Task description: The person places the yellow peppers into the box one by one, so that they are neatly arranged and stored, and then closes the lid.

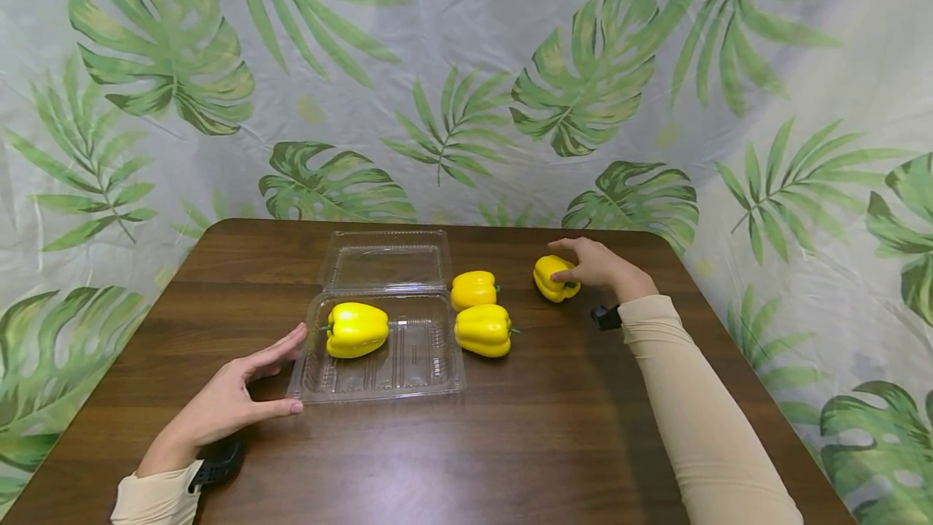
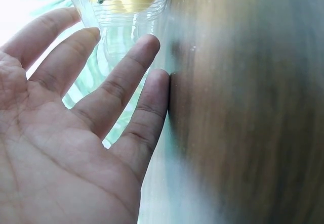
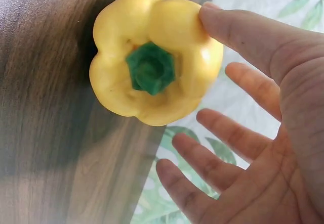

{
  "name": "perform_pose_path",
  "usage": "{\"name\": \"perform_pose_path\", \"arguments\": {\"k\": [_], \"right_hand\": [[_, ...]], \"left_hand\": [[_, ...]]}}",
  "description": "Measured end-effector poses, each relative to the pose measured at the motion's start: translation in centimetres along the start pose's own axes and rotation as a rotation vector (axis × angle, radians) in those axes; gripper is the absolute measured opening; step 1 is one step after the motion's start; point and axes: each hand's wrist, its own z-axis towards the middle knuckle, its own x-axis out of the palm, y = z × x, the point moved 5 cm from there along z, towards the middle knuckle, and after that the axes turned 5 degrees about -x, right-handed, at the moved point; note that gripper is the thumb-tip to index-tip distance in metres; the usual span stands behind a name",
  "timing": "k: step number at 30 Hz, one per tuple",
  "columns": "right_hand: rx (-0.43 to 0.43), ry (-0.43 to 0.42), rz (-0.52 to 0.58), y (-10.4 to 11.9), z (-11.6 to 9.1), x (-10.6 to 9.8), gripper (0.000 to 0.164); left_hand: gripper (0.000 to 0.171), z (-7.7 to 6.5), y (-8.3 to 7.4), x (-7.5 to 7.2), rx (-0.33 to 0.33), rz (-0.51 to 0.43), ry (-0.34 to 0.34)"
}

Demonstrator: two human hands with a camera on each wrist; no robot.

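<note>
Pepper (image 1: 545,278) on table (image 1: 510,444), far right. Box (image 1: 419,363), lid (image 1: 389,266) back, holds another pepper (image 1: 357,330) at left, room at right. Left hand (image 1: 227,399), fingers spread, at box's left edge. Right hand (image 1: 594,262): thumb on far-right pepper, fingers extended, no grip; better, I'd judge, to wrap its body, clear of stem (image 3: 151,68), before lifting.

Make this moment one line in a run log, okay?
left hand: beside clear container; right hand: at rightmost yellow pepper; lid: folded back; inside container: one pepper; right of container: two peppers
</note>
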Motion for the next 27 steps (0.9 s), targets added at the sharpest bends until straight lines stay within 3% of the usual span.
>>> {"name": "perform_pose_path", "arguments": {"k": [11,27], "right_hand": [[-0.008,0.08,0.005,-0.1,-0.3,0.6,0.068],[0.024,0.096,0.013,-0.4,-1.5,0.5,0.077]], "left_hand": [[0.094,0.0,0.1,0.2,-0.004,0.001,0.004],[0.094,0.0,-0.2,-0.1,0.006,0.003,0.006]]}}
